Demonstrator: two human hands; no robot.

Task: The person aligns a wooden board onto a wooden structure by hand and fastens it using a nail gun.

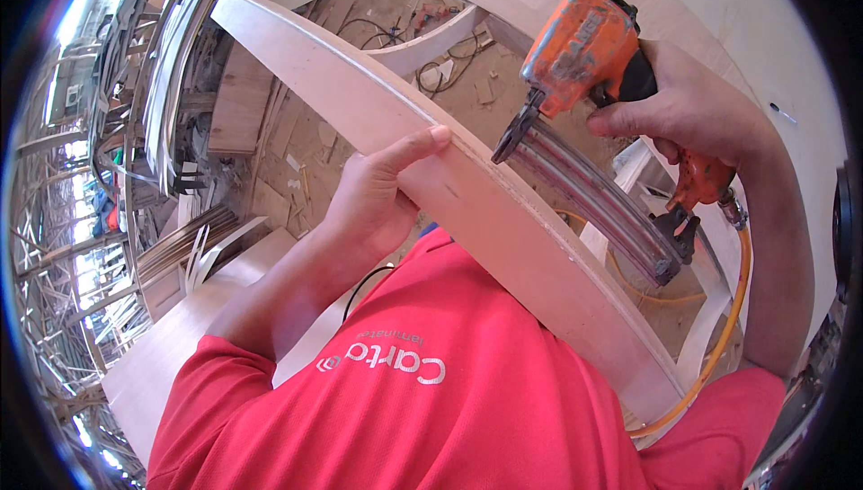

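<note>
A long, pale plywood panel (476,202) with a curved outline slants across the view, from upper left to lower right in front of my red shirt. My left hand (382,180) grips its edge near the middle, thumb on top and the other fingers partly hidden below. In my right hand (697,103) is an orange pneumatic nail gun (584,45), its handle wrapped by my fingers. The gun's nose points down at the panel's upper edge, just right of my left thumb; whether it touches I cannot tell. A yellow-orange air hose (739,292) runs from the handle's end.
Curved plywood strips (430,40) stand beyond the panel. A large pale sheet (755,31) lies at upper right. Dark cables (438,78) and wood scraps litter the brown floor (490,117). Stacked timber strips (193,243) and shelving crowd the left side.
</note>
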